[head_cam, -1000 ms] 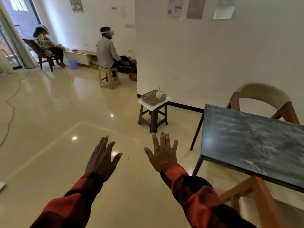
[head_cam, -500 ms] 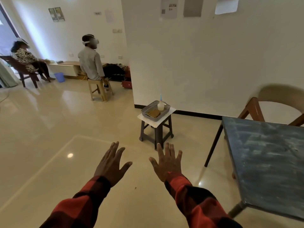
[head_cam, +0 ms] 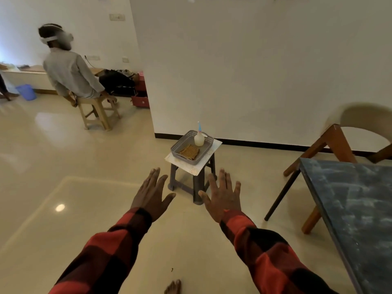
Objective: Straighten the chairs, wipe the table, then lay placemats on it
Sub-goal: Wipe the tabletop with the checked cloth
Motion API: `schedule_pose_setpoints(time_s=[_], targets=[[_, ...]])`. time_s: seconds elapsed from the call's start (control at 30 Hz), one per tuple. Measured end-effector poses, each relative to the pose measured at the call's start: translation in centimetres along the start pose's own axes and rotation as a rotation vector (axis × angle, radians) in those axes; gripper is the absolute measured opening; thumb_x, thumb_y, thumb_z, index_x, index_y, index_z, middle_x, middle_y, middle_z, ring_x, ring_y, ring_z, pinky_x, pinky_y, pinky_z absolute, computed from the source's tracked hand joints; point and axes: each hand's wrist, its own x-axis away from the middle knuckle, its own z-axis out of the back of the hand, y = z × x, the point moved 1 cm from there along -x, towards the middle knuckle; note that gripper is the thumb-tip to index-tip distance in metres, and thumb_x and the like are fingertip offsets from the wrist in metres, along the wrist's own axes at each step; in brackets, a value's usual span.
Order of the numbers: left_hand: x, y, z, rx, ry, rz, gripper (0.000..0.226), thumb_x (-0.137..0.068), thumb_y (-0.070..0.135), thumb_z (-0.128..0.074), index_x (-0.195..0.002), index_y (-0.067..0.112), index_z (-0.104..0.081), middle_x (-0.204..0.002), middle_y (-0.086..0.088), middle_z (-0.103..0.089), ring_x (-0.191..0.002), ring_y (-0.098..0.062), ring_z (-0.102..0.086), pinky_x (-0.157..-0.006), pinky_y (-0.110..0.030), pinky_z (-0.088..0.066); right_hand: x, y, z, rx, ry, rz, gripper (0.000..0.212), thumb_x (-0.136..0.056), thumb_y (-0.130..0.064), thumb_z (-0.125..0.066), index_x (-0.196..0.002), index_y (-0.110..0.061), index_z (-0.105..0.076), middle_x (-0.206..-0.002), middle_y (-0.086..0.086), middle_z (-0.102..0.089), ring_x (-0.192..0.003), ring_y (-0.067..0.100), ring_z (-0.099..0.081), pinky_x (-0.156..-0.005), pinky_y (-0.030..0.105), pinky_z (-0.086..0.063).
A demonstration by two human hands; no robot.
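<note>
Grey perforated basket (head_cam: 192, 147); flat, splayed hands (head_cam: 222, 197) hover.

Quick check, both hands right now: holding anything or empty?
Left hand: open, fingers straight and spread, holding nothing.
Right hand: open, fingers straight and spread, holding nothing.
</note>
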Motion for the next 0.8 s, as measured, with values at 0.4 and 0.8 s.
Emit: schedule_pose_setpoints(time_s=[0.4, 0.8], targets=[[-23.4, -7.7, -0.6, 0.061, -0.108, -0.141, 0.07, -0.099, 0.046, -0.056, -0.156, 0.016, -0.03, -0.169, -0.009, -0.009, -0.157, -0.023, -0.004, -0.124, -0.033, -0.008, -20.2, -3.0, -3.6, 0.017, -0.069, -0.117, 0.069, -0.101, -0.059, -0.029, -0.159, -0.026, -0.01, -0.168, 0.013, 0.0, -0.154, 0.033, -0.002, -0.12, 0.06, -0.003], [-45.9, -14.4, -9.5, 0.025, -0.264, -0.181, 0.07, -0.102, 0.047, -0.05, -0.16, 0.019, -0.021, -0.17, -0.001, -0.007, -0.156, -0.016, -0.002, -0.124, -0.031, -0.005, -43.0, -1.7, -13.5, -0.067, -0.196, -0.143, 0.071, -0.101, -0.058, -0.027, -0.16, -0.021, -0.011, -0.167, 0.017, -0.001, -0.154, 0.035, 0.001, -0.123, 0.053, 0.0]])
